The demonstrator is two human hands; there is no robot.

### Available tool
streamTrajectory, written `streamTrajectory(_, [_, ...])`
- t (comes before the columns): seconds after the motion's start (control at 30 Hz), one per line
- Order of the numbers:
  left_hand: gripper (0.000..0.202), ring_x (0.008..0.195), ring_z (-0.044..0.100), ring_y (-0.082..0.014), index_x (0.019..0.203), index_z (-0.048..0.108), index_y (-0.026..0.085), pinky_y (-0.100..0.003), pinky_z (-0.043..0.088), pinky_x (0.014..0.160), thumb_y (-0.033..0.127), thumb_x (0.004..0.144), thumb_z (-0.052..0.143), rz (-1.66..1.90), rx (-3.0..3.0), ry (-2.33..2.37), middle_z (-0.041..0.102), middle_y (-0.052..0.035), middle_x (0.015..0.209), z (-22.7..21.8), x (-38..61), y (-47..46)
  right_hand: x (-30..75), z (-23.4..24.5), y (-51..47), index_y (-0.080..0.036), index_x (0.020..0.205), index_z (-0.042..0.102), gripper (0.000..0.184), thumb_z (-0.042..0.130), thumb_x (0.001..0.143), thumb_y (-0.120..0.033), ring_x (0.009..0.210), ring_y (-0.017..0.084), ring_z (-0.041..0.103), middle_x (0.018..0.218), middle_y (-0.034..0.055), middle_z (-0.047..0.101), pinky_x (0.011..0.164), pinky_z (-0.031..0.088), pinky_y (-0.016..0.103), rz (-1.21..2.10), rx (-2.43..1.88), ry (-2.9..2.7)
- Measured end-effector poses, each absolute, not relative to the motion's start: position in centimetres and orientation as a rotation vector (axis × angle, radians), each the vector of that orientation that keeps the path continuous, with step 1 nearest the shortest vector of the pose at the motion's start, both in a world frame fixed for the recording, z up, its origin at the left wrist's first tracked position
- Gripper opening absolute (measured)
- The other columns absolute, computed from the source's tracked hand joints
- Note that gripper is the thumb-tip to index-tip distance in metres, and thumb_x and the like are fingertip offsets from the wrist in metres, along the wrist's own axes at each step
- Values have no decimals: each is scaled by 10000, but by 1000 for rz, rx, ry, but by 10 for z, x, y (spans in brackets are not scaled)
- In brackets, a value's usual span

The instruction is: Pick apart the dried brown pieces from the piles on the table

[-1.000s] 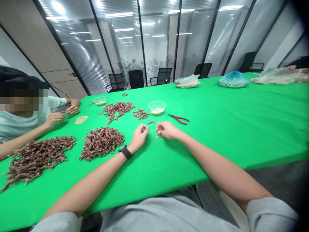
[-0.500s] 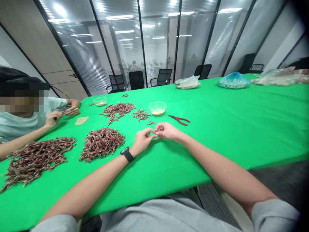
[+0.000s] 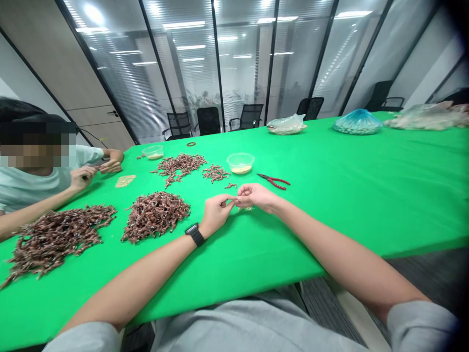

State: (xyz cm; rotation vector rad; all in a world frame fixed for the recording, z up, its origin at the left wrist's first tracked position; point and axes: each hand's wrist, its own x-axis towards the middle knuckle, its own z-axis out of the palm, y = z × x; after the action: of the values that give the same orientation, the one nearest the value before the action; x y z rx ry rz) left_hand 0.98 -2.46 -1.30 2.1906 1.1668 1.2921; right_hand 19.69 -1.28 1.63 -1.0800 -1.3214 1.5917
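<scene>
My left hand [image 3: 216,212], with a black watch on the wrist, and my right hand [image 3: 255,195] meet fingertip to fingertip over the green table [image 3: 330,195]. Both pinch a tiny piece too small to name. A few small yellowish bits [image 3: 246,209] lie on the cloth under my right hand. A heap of small brown parts [image 3: 156,215] lies just left of my left hand. A clear bowl [image 3: 240,163] with yellowish bits stands beyond my hands, and red-handled pliers [image 3: 274,181] lie right of it.
More brown heaps lie at the far left [image 3: 54,239] and further back [image 3: 179,165]. A person at the left [image 3: 44,176] works with both hands near a second bowl [image 3: 153,152]. Plastic bags [image 3: 357,122] sit at the table's far side; office chairs stand behind.
My hands, a little apart a second ago, have come together so their fingertips touch. The person at the left has raised a hand slightly.
</scene>
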Motion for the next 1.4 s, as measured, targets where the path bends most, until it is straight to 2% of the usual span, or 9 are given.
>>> streamTrajectory(0.2, [225,550,397,-112,943,813,210,-253,315,580,379,881,679,1348,2151,1176,574,14,586,-16,9,-22,197,11,-10,-151,822,618,206,808,758,-101,701,119,708,697,-1,681,807,617,289,1585,-1036,-1269])
streamTrajectory(0.47, [203,540,379,-105,891,817,205,-251,315,570,365,861,696,1394,2042,1150,607,10,604,-16,9,-22,196,13,-13,-142,848,657,180,815,762,-157,728,140,710,779,45,718,767,616,285,1615,-1057,-1280])
streamTrajectory(0.6, [214,526,328,-100,854,812,185,-251,273,537,379,822,726,1413,1898,1140,542,25,553,-17,10,-18,195,17,-16,-131,836,710,169,810,798,-261,774,154,701,843,81,729,782,616,294,1655,-1060,-1345])
streamTrajectory(0.7, [220,528,315,-95,843,811,168,-251,257,528,373,801,743,1407,1836,1101,537,26,550,-18,10,-15,195,17,-16,-132,815,722,187,829,780,-282,763,157,692,835,81,728,762,617,292,1639,-1075,-1356])
streamTrajectory(1.03, [295,513,302,-83,877,815,135,-246,252,518,413,816,739,1425,1827,996,536,24,530,-17,11,-17,194,15,-14,-130,765,737,122,820,779,-219,717,152,672,788,83,721,719,622,285,1610,-1110,-1332])
streamTrajectory(1.27, [260,524,287,-88,910,802,155,-257,213,529,388,857,699,1380,1900,1075,389,56,514,-14,9,-16,191,16,-15,-139,746,715,135,748,853,-213,697,130,662,792,71,715,697,615,264,1548,-1134,-1372])
streamTrajectory(1.4, [245,533,312,-90,880,773,155,-252,221,530,387,846,704,1355,1884,1100,392,56,530,-13,9,-15,189,16,-16,-140,752,690,159,704,893,-211,678,123,666,771,63,705,656,602,240,1502,-1160,-1399])
